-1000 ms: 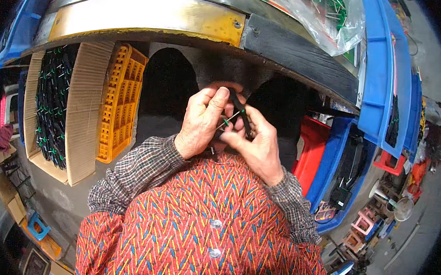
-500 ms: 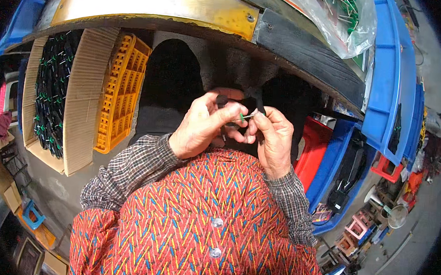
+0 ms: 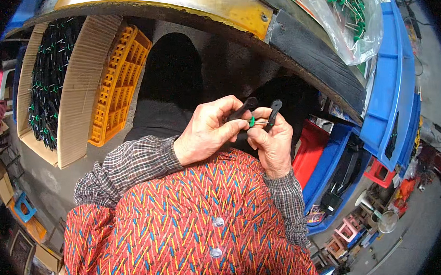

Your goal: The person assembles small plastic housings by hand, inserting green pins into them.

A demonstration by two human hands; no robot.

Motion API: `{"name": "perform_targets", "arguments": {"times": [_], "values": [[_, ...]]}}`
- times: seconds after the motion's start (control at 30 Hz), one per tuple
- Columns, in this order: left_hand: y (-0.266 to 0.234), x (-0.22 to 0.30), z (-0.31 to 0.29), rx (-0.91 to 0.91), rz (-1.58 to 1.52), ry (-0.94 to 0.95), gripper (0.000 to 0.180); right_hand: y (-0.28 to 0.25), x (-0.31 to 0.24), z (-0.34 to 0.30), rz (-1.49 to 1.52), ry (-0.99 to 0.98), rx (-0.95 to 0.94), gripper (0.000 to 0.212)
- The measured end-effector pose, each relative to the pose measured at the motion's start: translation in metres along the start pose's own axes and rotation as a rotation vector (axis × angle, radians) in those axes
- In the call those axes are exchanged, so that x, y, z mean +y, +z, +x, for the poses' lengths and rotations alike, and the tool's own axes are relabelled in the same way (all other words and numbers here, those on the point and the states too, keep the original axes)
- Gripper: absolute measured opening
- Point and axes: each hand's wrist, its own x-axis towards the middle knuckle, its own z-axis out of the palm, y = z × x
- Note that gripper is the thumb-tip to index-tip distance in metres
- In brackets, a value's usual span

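Both hands meet in front of the person's chest, just above the red patterned smock (image 3: 193, 232). The left hand (image 3: 208, 134) has its fingers curled shut around a small black plastic piece (image 3: 244, 108), whose rounded end sticks up past the fingertips toward the far side. The right hand (image 3: 276, 144) pinches a second black piece (image 3: 274, 108) between thumb and forefinger, its tip also standing clear above the knuckles. Between the two hands, right at the pinching fingertips, sits a small green part (image 3: 252, 121) – it touches the thumb tips of both hands, and a thin metal pin seems to run from it to the right, though that is too small to tell for sure. To the far left stands an open cardboard box (image 3: 83, 92) filled with black parts with green dots, and just beside it, to its right, an orange plastic crate (image 3: 118, 84) stands on edge. On the right are blue bins (image 3: 387, 93) and a red bin (image 3: 309, 151) – well apart from the hands. A clear plastic bag (image 3: 353, 24) with green-tipped pieces lies at the far right, on the workbench edge (image 3: 189, 2).
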Motion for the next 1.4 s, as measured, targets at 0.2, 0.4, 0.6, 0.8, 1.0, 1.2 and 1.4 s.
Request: {"name": "perform_targets", "arguments": {"times": [0.2, 0.4, 0.6, 0.8, 1.0, 1.2, 1.4], "values": [[0.001, -0.001, -0.002, 0.006, 0.051, 0.093, 0.021, -0.006, 0.001, 0.0, -0.024, 0.015, 0.039, 0.027], [-0.007, -0.004, 0.0, 0.037, 0.067, 0.049, 0.018, -0.013, 0.011, 0.004, 0.115, 0.076, 0.04, 0.029], [-0.009, 0.002, 0.002, 0.129, 0.333, 0.261, 0.016, -0.02, 0.017, 0.009, 0.263, 0.103, -0.004, 0.033], [-0.011, 0.001, 0.006, 0.176, 0.43, 0.355, 0.017, -0.025, 0.024, 0.016, 0.3, 0.119, -0.104, 0.033], [-0.01, -0.004, 0.013, 0.237, 0.548, 0.533, 0.02, -0.026, 0.031, 0.02, 0.339, 0.132, -0.104, 0.034], [-0.009, -0.005, 0.015, 0.257, 0.561, 0.531, 0.022, -0.029, 0.037, 0.022, 0.362, 0.155, -0.09, 0.034], [-0.01, -0.004, 0.015, 0.264, 0.608, 0.537, 0.023, -0.029, 0.038, 0.023, 0.345, 0.159, -0.099, 0.031]]}}
